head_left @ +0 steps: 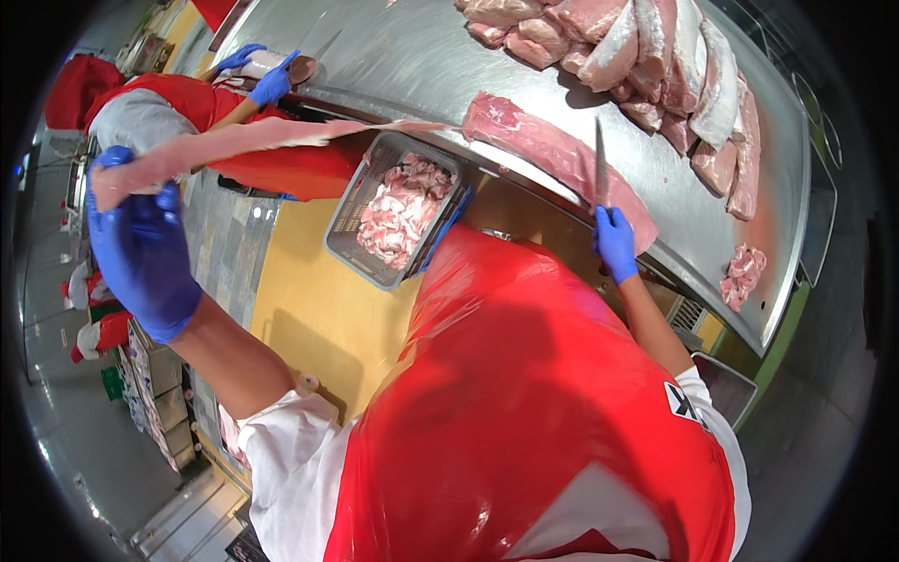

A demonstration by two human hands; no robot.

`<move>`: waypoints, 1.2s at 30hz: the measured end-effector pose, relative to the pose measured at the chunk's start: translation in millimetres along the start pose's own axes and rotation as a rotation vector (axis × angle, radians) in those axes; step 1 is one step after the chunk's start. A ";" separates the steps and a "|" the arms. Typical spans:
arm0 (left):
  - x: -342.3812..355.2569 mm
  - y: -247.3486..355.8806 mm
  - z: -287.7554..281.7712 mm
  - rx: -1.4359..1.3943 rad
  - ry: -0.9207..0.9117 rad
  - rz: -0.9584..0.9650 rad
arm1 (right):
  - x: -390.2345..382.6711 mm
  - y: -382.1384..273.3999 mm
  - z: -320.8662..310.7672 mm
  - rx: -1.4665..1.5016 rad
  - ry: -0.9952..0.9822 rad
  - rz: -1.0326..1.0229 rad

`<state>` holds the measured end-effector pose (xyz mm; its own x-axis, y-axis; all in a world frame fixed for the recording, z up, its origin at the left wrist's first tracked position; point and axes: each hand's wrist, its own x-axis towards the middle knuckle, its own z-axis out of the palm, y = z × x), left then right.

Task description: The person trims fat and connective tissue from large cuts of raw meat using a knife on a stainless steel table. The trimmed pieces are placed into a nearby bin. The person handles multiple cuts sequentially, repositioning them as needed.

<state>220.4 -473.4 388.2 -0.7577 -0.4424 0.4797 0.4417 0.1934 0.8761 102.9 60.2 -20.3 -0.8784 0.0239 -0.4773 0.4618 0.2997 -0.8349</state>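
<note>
My left hand (140, 244), in a blue glove, is raised at the left with its fingers closed on a long, thin pink meat strip (215, 142), which stretches rightward across the grey basket. My gloved right hand (615, 239) grips a knife (601, 164), blade pointing away from me, at the near edge of the steel table. A long pink piece of meat (524, 140) lies along that edge, under and around the knife. Below the strip, the perforated grey basket (342, 225) holds pale and pink meat scraps (403, 211).
Several meat cuts (684, 75) are piled on the steel table (393, 51), with small scraps (743, 276) at its right end. A co-worker (169, 98) in red, wearing blue gloves, handles meat at the upper left. Other workers (98, 332) stand farther off at the left.
</note>
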 end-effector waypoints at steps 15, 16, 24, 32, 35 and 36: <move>0.1 -7.1 -17.0 0.530 -0.093 -0.484 | -9.8 14.1 -67.3 0.076 0.086 0.012; -7.3 -18.2 -13.7 0.603 -0.069 -0.536 | -8.5 17.5 -70.0 0.095 0.082 0.007; -99.5 -194.8 -76.6 0.715 -0.148 -0.939 | -16.4 20.9 -83.7 0.132 0.076 0.018; -159.5 -306.4 -60.0 0.637 -0.122 -1.034 | -35.6 16.2 -98.1 0.043 0.164 0.010; -178.4 -343.4 -92.3 0.655 -0.055 -1.012 | -41.0 15.8 -99.3 0.047 0.173 0.022; -178.8 -350.8 -93.4 0.657 -0.036 -1.020 | -44.1 17.7 -101.5 0.051 0.188 0.029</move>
<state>245.7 -543.9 -9.4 -0.6327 -0.6282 -0.4529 -0.6856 0.1825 0.7047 137.3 161.2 13.9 -0.8702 0.2105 -0.4454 0.4882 0.2480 -0.8367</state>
